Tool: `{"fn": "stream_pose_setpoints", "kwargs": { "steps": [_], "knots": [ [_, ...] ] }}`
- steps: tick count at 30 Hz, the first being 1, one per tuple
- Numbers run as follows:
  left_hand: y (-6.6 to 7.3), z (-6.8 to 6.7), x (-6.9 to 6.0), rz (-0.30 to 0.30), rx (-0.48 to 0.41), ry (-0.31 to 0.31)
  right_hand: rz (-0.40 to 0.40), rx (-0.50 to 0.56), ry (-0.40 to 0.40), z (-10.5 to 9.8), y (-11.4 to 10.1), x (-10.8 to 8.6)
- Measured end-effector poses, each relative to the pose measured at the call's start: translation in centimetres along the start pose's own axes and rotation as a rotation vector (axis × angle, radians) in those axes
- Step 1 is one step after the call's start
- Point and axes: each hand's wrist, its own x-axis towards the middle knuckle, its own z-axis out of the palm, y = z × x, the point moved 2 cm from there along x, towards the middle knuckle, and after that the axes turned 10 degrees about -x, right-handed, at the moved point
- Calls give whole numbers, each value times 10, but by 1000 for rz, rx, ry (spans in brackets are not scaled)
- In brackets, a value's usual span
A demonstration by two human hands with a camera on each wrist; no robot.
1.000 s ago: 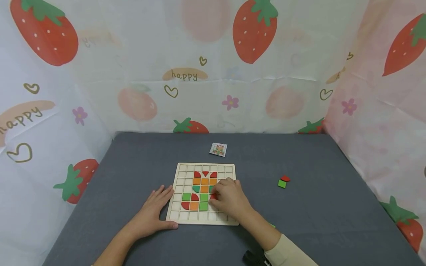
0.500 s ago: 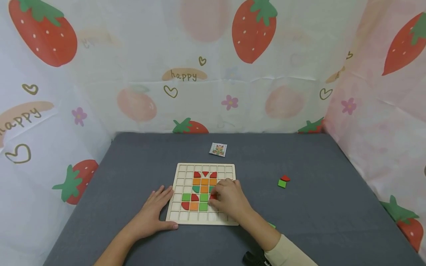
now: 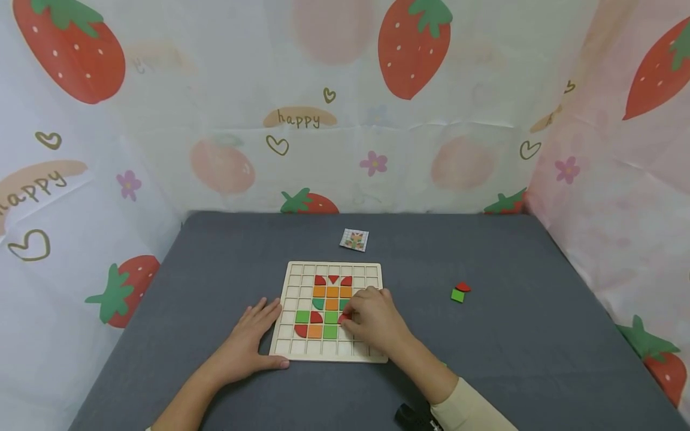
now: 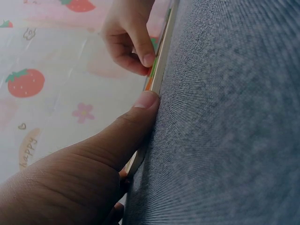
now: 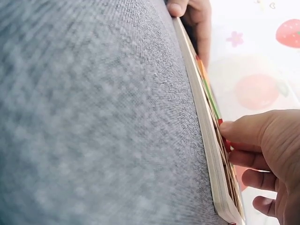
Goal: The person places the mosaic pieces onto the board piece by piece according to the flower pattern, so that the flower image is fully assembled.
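A pale wooden grid board lies on the table, with red, orange and green tiles set in its middle cells. My left hand rests at the board's near left corner, fingers straight along the left side and thumb on the near edge. Over the right half of the board, my right hand pinches a red tile with a curved edge between thumb and fingers. In the right wrist view this red tile is down at the board's surface, partly covered by the fingertips. Whether it sits fully in its cell, I cannot tell.
A small pattern card lies behind the board. To the right are a loose green square tile and a red tile touching it. A sliver of green shows beside the right forearm. A black object lies at the near edge.
Both hands keep nearly the same place on the board. The whole head view has shifted up very slightly.
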Motion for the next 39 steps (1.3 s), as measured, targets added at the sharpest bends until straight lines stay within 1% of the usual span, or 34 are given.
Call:
{"fn": "stream_pose_setpoints", "kwargs": {
  "steps": [5, 12, 14, 20, 23, 26, 29, 34, 37, 39],
  "knots": [
    [2, -1, 0, 4, 2, 0, -14, -8, -13, -1, 2, 0],
    [5, -1, 0, -7, 1, -7, -114, -11, 11, -3, 3, 0],
    [5, -2, 1, -6, 0, -7, -131, -10, 9, -4, 3, 0],
    [5, -2, 1, -8, -8, -11, -152, -18, -20, -7, 6, 0],
    [5, -2, 0, -12, -9, -13, -156, 11, -44, -12, 12, -1],
    [5, -2, 0, -14, -10, -14, -137, 32, -48, -24, 24, -3],
    [5, -2, -1, -17, -11, -15, -100, 25, -23, -42, 43, -7],
    [5, -3, -1, -20, -10, -13, -31, 6, 49, -70, 82, -21],
    [5, -2, -1, -20, -11, -14, 7, 7, 78, -80, 108, -32],
    [5, -2, 0, -20, -16, -15, 38, 8, 84, -83, 126, -40]
  ]
}}
